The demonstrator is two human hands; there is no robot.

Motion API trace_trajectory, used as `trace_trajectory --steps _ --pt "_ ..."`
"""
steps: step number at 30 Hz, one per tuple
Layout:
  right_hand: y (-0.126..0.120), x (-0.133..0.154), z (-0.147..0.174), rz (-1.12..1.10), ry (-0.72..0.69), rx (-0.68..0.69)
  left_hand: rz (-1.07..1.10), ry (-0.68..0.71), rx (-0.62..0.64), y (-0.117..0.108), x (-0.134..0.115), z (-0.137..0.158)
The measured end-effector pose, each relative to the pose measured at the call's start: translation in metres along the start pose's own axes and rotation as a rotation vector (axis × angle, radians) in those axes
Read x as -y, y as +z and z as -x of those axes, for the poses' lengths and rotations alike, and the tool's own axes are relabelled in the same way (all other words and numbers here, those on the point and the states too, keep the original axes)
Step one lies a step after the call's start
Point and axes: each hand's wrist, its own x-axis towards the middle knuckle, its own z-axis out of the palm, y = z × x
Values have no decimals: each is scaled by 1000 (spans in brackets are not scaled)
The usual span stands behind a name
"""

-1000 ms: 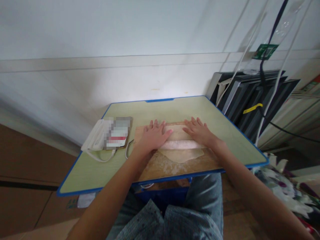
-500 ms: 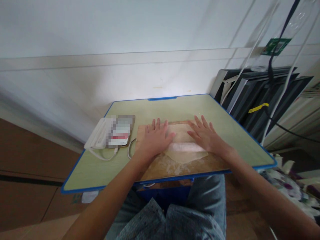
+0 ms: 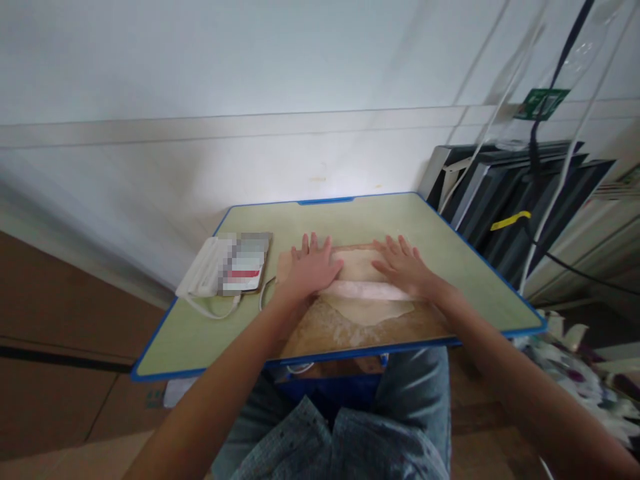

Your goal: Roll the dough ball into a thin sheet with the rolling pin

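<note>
A pale rolling pin (image 3: 367, 290) lies crosswise over a thin sheet of dough (image 3: 367, 311). The dough is spread on a brown wooden board (image 3: 320, 337) dusted with flour. My left hand (image 3: 311, 267) rests palm down over the pin's left end, fingers stretched out and spread. Over its right end lies my right hand (image 3: 407, 270), also flat with fingers apart. Both palms hide the ends of the pin, and neither hand is wrapped round it. More dough shows beyond the pin, between my hands.
The board sits on a light green folding table (image 3: 193, 347) with a blue rim. At the left lie a white pouch (image 3: 203, 270), a phone-like device with a blurred screen (image 3: 247, 263) and a white cable (image 3: 215, 315). Dark panels (image 3: 505, 200) lean beside the table, with cords hanging over them.
Both flat hands have shifted slightly away from me with the rolling pin. More of the pin shows by my left thumb. The whole view has moved slightly.
</note>
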Motion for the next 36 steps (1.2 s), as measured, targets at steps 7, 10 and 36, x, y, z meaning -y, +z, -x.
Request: trace_trajectory --steps 7,10,36 --pt "-4 9 31 13 -57 -6 46 127 121 3 1 31" --pt "-3 4 5 -2 -8 19 51 57 149 2 3 5" --pt "-5 11 26 -18 12 -16 30 75 2 1 -5 24"
